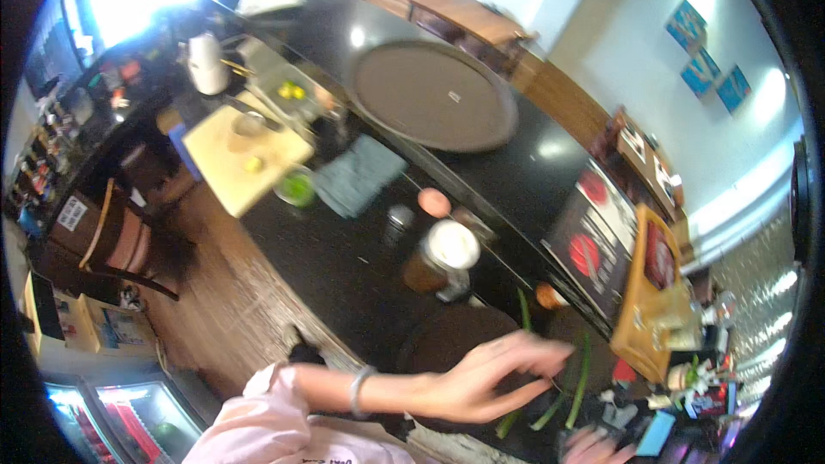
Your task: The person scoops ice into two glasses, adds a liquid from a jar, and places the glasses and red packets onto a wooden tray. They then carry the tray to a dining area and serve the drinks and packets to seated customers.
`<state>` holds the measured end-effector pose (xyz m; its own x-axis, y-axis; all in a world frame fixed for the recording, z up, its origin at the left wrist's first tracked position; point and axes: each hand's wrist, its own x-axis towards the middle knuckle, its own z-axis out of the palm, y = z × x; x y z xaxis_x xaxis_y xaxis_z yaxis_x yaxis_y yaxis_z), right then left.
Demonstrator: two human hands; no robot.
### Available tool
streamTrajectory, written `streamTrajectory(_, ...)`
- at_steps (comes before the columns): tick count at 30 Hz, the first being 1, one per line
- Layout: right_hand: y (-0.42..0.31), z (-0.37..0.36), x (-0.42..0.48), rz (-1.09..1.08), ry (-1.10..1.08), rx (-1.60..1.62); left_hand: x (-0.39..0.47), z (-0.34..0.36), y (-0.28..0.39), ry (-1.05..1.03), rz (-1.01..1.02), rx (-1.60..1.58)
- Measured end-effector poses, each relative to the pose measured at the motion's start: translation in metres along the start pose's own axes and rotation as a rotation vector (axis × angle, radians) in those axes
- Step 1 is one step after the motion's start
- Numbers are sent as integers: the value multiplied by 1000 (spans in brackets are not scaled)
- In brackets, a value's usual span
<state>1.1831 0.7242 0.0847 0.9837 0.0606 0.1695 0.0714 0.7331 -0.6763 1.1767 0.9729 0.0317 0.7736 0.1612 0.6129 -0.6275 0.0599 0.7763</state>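
My left hand (506,377), with a band at its wrist, hovers over the dark counter (309,251). Its thumb and fingers are apart, and no held thing shows between them. Long green leaf strips (580,380) lie around and beyond its fingertips. Blurred at the bottom edge, my right hand (596,448) is near the strips' lower ends; whether it grips anything is unclear. Farther along the counter stand a brown container with a white top (453,245) and a small metal-topped container (398,222). A round brown surface lies partly under my left hand.
A yellow cutting board (225,171) holds a glass and a lemon piece. Near it are a green-filled cup (298,187), a folded grey-blue cloth (361,174) and a metal container with lemons (283,80). A large oval tray (432,96) rests on the raised ledge; a wooden tray (635,328) stands right.
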Motion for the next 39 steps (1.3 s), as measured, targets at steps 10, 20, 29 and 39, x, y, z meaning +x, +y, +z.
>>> streamTrajectory(10, 527, 282, -36, 731, -891, -416, -232, -343, 101, 804, -174, 540)
streamTrajectory(20, 826, 413, 221, -162, 163, -936, -332, -594, 155, 1493, -568, 803)
streamTrajectory(29, 841, 421, 358, -44, -78, -1660, -406, -696, 120, 1696, -1043, 466)
streamTrajectory(39, 892, 448, 377, -118, 116, -1459, -368, -849, 114, 1386, -1031, 392)
